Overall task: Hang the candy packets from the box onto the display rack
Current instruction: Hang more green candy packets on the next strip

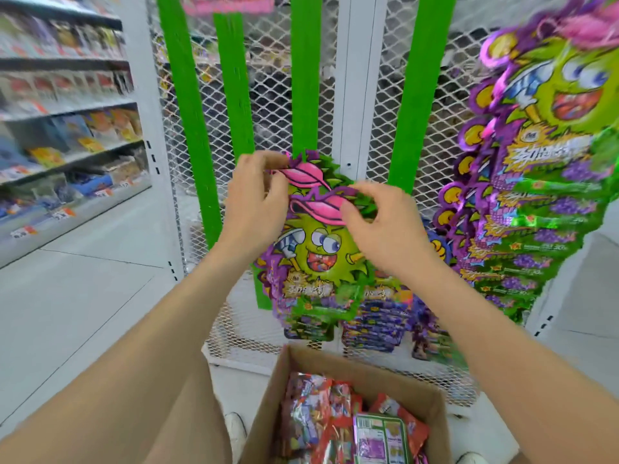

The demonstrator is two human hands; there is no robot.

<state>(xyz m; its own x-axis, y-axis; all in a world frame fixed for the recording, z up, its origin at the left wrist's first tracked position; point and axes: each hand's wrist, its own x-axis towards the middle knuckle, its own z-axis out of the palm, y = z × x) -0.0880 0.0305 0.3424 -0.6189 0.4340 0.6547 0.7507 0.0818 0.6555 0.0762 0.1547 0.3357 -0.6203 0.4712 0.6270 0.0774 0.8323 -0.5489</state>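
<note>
Glossy foil candy packets [318, 252], die-cut w/ spiky green cartoon face, pink cap, purple trim, held up in front of white diamond-mesh metal rack [368, 105] w/ matte green vertical strips [311, 78]. Pinched at pink top edges by left hand [258, 195] & right hand [378, 226], fingers curled. Below, open brown cardboard box [351, 366] w/ crinkly red foil packs [321, 406]. At right, same-design packets [536, 182] hanging in overlapping stack.

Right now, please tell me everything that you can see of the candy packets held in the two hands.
The held candy packets are at least two, overlapped, of glossy foil: a spiky green cartoon face, pink cap, purple border. They are upright, facing the camera, before the mesh display rack, above the cardboard box. The left hand and right hand pinch their tops.
</note>
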